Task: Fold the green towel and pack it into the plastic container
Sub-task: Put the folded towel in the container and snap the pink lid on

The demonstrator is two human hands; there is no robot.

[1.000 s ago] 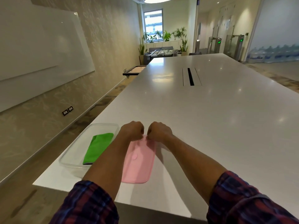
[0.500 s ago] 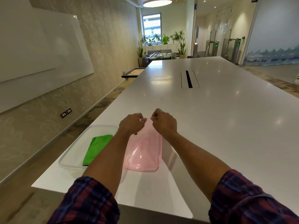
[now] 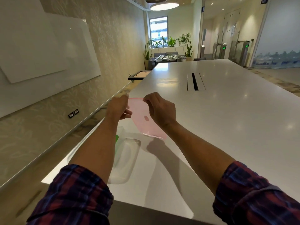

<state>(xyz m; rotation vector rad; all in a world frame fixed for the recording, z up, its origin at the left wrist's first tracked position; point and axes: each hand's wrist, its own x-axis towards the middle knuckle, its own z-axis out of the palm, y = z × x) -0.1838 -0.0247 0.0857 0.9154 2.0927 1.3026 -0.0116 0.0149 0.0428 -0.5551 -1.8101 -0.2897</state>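
Pink, one lid (image 3: 142,120) is pinched aloft by both the left hand (image 3: 119,108) and right hand (image 3: 160,109) above one clear container (image 3: 126,159) near the desk's (image 3: 227,119) left edge, one green towel (image 3: 116,140) inside.

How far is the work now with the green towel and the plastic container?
Done: the green towel already lies in the plastic container; only a strip shows past the left forearm, so its fold cannot be judged. In hand: the left hand and right hand hold the pink lid above the table. Left: probably setting the lid on the uncovered container.
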